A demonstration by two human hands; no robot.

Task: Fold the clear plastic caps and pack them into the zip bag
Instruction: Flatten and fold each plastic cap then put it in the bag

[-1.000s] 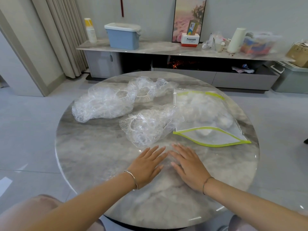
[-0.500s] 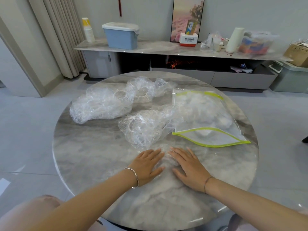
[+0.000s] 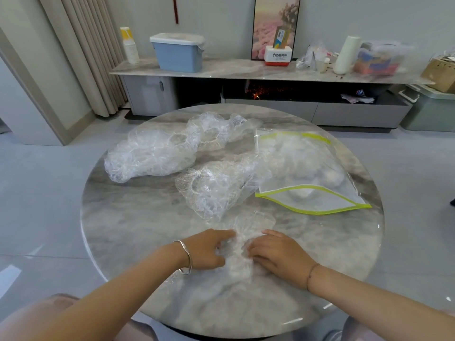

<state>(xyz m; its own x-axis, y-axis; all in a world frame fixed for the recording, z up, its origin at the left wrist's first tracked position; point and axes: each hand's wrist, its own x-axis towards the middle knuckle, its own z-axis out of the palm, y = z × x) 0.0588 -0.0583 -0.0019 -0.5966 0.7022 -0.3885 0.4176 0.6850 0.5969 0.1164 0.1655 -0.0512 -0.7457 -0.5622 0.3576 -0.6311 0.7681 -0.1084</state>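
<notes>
A clear plastic cap [image 3: 242, 238] lies crumpled on the round marble table [image 3: 138, 217] near its front edge, between my two hands. My left hand [image 3: 206, 249] and my right hand [image 3: 278, 254] have their fingers curled into the cap's film from either side, gathering it. Beyond them sits another loose cap [image 3: 216, 188] with a white elastic rim. A larger heap of caps [image 3: 160, 151] lies at the back left. The zip bag [image 3: 305, 173], clear with a yellow-green rim, lies to the right with its mouth open toward me and folded caps inside.
Behind the table runs a long low cabinet [image 3: 246, 70] carrying a blue bin [image 3: 178, 54], a bottle, a framed picture and assorted clutter. Curtains hang at the left. Grey floor surrounds the table. My knees show under the table's front edge.
Both hands were flat on the cap with fingers spread; they have drawn back toward me and curled, bunching the film between them.
</notes>
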